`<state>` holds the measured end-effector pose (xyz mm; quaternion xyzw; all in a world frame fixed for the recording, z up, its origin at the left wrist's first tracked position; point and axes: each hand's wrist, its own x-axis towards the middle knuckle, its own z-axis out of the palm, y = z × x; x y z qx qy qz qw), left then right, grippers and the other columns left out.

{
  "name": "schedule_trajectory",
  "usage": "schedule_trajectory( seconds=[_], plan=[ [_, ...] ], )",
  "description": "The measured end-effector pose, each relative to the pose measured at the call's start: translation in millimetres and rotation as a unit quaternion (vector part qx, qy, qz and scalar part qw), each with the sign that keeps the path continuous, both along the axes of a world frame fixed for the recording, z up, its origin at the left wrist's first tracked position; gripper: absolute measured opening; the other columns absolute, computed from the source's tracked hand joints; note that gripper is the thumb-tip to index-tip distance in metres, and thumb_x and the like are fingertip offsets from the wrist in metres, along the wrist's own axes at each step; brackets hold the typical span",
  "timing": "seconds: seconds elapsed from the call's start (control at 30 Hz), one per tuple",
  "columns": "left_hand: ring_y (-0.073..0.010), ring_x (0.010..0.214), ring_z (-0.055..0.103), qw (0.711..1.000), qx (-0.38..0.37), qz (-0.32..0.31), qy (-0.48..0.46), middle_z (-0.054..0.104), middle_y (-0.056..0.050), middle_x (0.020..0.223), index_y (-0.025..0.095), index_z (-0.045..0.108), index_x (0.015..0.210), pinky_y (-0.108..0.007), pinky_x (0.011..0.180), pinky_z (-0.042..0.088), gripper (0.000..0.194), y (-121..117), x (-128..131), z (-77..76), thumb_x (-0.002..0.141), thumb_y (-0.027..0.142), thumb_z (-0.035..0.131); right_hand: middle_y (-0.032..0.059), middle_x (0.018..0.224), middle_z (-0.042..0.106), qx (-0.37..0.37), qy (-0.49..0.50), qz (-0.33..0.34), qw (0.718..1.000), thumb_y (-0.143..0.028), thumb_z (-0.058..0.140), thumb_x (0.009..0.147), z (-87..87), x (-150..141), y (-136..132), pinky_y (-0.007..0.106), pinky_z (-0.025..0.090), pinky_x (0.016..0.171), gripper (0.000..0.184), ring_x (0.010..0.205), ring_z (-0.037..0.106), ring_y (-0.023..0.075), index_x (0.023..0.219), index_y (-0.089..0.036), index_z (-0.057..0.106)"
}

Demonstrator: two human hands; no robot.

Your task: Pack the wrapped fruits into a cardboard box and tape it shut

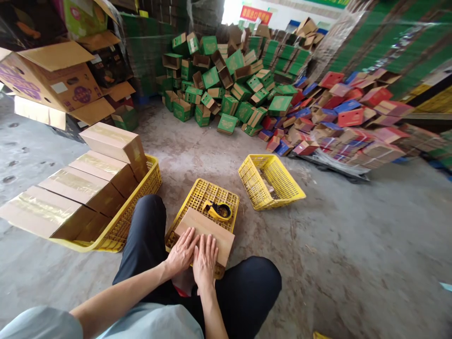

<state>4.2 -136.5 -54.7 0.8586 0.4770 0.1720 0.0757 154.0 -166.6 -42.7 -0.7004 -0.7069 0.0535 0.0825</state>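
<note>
A brown cardboard piece or box (pixel 221 237) lies on an upturned yellow plastic crate (pixel 193 197) between my knees. My left hand (pixel 182 251) rests flat on its top near the close edge, fingers stretched out. Right beside it, my right hand (pixel 205 258) presses flat on the same cardboard, fingers also extended. Neither hand is wrapped around anything. Just beyond the cardboard, a yellow tape dispenser (pixel 218 210) with a black hub sits on the crate. Whether the cardboard is a flat piece or a closed box is hard to tell.
At left, a yellow crate (pixel 155 175) holds several taped cardboard boxes (pixel 74 183). A tilted yellow basket (pixel 286 186) stands ahead right. Heaps of green boxes (pixel 228 123) and red-blue boxes (pixel 349 117) lie behind. Large open cartons (pixel 67 84) are stacked back left.
</note>
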Motion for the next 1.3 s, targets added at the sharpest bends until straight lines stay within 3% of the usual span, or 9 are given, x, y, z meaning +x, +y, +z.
schedule_trajectory(
  seconds=[0.13, 0.27, 0.63, 0.77, 0.9, 1.03, 1.13, 1.3],
  plan=[
    [-0.0322, 0.144, 0.043, 0.999, -0.028, -0.016, -0.013, 0.049, -0.017, 0.154, 0.015, 0.041, 0.156, -0.049, 0.116, 0.039, 0.057, 16, -3, 7.5, 0.100, 0.026, 0.041, 0.0101, 0.168, 0.030, -0.041, 0.009, 0.018, 0.999, -0.043, 0.024, 0.109, 10.8, -13, 15, 0.057, 0.027, 0.121, 0.055, 0.155, 0.027, 0.0325, 0.159, -0.026, 0.039],
    [-0.0316, 0.125, 0.056, 0.999, -0.044, 0.006, -0.023, 0.059, -0.018, 0.140, 0.014, 0.048, 0.151, -0.049, 0.111, 0.044, 0.054, 36, -9, 14.5, 0.098, 0.021, 0.041, 0.0056, 0.169, 0.027, -0.074, 0.013, -0.008, 0.997, -0.043, 0.024, 0.109, 20.6, -20, 27, 0.062, 0.027, 0.120, 0.053, 0.156, 0.023, 0.0337, 0.159, -0.030, 0.037],
    [-0.0313, 0.136, 0.049, 0.999, -0.034, -0.002, -0.032, 0.054, -0.015, 0.149, 0.019, 0.050, 0.151, -0.051, 0.116, 0.040, 0.055, 38, -13, 10.8, 0.097, 0.021, 0.042, 0.0108, 0.164, 0.038, -0.051, 0.011, 0.008, 0.999, -0.044, 0.027, 0.109, 22.5, -19, 27, 0.060, 0.032, 0.118, 0.054, 0.153, 0.031, 0.0343, 0.156, -0.024, 0.044],
    [-0.0301, 0.150, 0.037, 0.999, -0.014, 0.011, -0.028, 0.041, -0.009, 0.163, 0.026, 0.051, 0.151, -0.050, 0.122, 0.034, 0.050, 41, -13, 7.2, 0.103, 0.035, 0.042, 0.0101, 0.164, 0.037, -0.049, 0.003, 0.015, 0.999, -0.048, 0.022, 0.109, 17.8, -4, 21, 0.057, 0.031, 0.120, 0.059, 0.153, 0.033, 0.0302, 0.160, -0.023, 0.036],
    [-0.0303, 0.154, 0.031, 0.997, -0.010, 0.063, -0.036, 0.035, -0.008, 0.166, 0.029, 0.046, 0.154, -0.051, 0.119, 0.038, 0.051, 46, -23, -0.1, 0.107, 0.044, 0.037, 0.0129, 0.166, 0.033, -0.022, -0.015, -0.049, 0.998, -0.055, 0.018, 0.107, 5.5, 33, 3, 0.057, 0.031, 0.120, 0.068, 0.154, 0.030, 0.0325, 0.161, -0.018, 0.032],
    [-0.0312, 0.156, 0.023, 0.995, -0.003, 0.069, -0.069, 0.028, -0.012, 0.168, 0.023, 0.032, 0.161, -0.051, 0.120, 0.039, 0.059, 50, -27, -9.7, 0.107, 0.046, 0.037, 0.0199, 0.165, 0.034, 0.032, 0.020, -0.100, 0.994, -0.059, 0.017, 0.106, -11.3, 68, -10, 0.046, 0.042, 0.116, 0.076, 0.150, 0.038, 0.0319, 0.162, -0.008, 0.026],
    [-0.0298, 0.154, 0.029, 0.994, -0.003, 0.074, -0.084, 0.027, -0.019, 0.167, 0.013, 0.022, 0.163, -0.047, 0.121, 0.037, 0.067, 54, -23, -15.9, 0.108, 0.048, 0.033, 0.0218, 0.164, 0.034, 0.062, 0.069, -0.096, 0.991, -0.062, 0.016, 0.105, -19.4, 77, -8, 0.034, 0.045, 0.113, 0.080, 0.145, 0.047, 0.0271, 0.163, -0.006, 0.021],
    [-0.0291, 0.146, 0.046, 0.989, -0.034, 0.128, -0.066, 0.031, -0.020, 0.165, 0.012, 0.025, 0.162, -0.039, 0.113, 0.046, 0.068, 71, -15, -15.5, 0.107, 0.052, 0.028, 0.0237, 0.165, 0.031, 0.024, 0.115, -0.155, 0.981, -0.066, 0.008, 0.102, -16.1, 78, 14, 0.034, 0.047, 0.110, 0.089, 0.143, 0.050, 0.0293, 0.161, -0.002, 0.027]
  ],
)
